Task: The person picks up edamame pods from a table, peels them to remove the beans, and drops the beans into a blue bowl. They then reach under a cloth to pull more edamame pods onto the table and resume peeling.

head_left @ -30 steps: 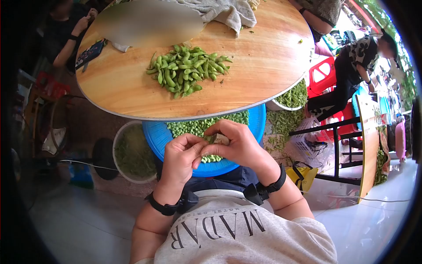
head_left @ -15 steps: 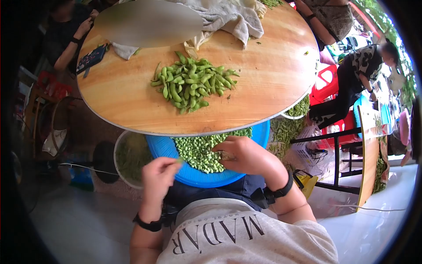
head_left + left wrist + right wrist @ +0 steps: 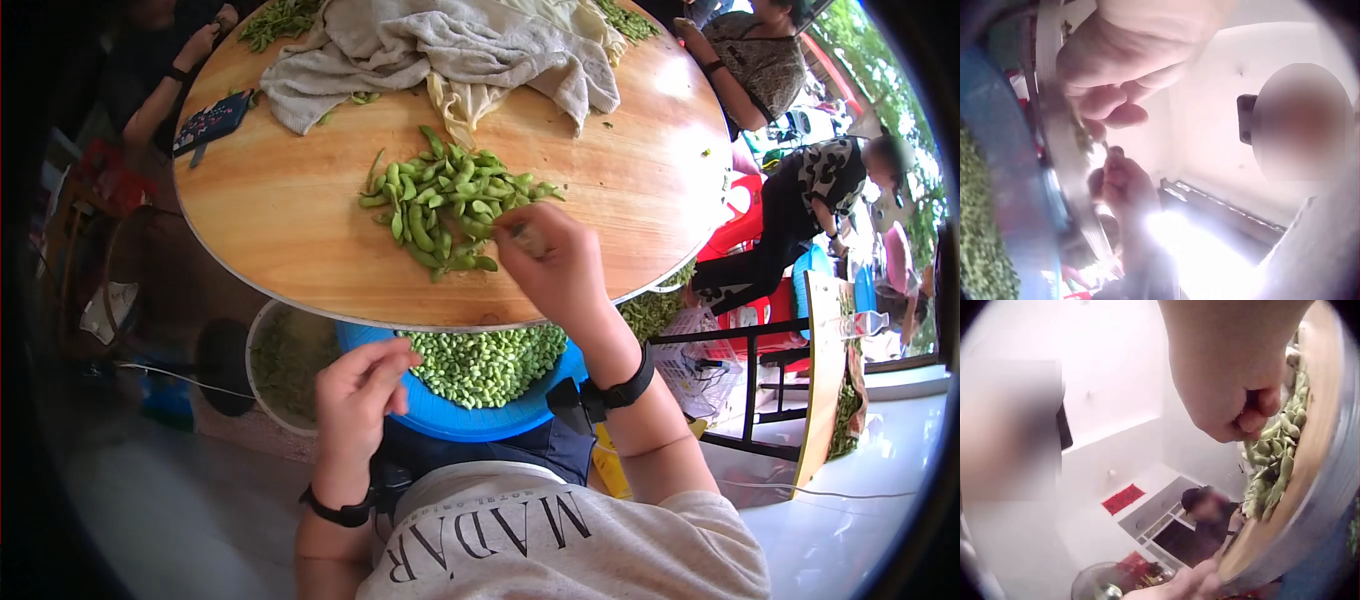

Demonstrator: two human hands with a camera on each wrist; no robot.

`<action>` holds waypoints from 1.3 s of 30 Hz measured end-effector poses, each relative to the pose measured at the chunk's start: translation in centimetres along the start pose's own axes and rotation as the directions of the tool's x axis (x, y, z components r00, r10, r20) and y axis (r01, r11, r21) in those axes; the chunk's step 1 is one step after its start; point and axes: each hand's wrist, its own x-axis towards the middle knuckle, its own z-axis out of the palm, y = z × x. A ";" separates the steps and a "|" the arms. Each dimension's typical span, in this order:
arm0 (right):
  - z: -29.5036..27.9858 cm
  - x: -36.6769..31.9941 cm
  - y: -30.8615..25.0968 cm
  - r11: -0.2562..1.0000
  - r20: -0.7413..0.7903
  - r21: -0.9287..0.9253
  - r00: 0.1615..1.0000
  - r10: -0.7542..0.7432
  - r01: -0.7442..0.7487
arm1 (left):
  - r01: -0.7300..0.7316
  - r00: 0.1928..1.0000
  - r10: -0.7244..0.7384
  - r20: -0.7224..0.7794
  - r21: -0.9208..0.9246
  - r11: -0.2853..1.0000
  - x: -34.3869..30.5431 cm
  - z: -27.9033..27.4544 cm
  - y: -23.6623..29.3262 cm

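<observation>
Dominating the station is a round, honey-coloured wooden table [image 3: 290,220]. Partly under its near edge sits a round blue plastic basin [image 3: 500,428]. A heap of plump green bean pods [image 3: 425,235] lies on the table. The person's bare right hand [image 3: 555,260] is over the table beside the heap, fingers curled; whether a pod is pinched cannot be determined. The bare left hand [image 3: 360,385], short of the table's near edge, has relaxed fingers, nothing seen held. Small pale-green shelled beans [image 3: 490,370] lie in the basin. Step assessed: pod pick-up for shelling. Next move likely requires one pod brought to the left hand and split over the basin.
</observation>
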 end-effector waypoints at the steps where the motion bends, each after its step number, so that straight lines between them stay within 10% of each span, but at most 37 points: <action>1: -0.4 -0.6 -0.6 0.958 0.002 0.136 0.968 0.253 -0.251 | 0.027 0.998 -0.022 0.054 -0.096 0.995 0.3 1.2 0.2; 7: 0.0 -5.4 -2.1 0.408 0.243 0.747 0.788 0.566 -0.524 | -0.037 0.984 0.095 0.151 -0.352 0.935 2.1 7.3 -0.4; 17: -2.4 -7.5 -2.1 0.687 0.379 0.446 0.817 0.434 -0.573 | -0.185 0.976 0.200 0.083 -0.166 0.969 0.5 7.2 -0.6; 29: -3.2 -7.9 -3.0 0.574 0.608 0.495 0.732 0.307 -0.652 | -0.532 0.843 0.487 0.229 0.496 0.687 -1.3 6.0 -0.5; 39: -2.0 -8.5 -3.1 0.637 0.505 0.495 0.792 0.343 -0.591 | -0.446 0.895 0.426 0.133 0.291 0.846 -1.6 6.2 -1.8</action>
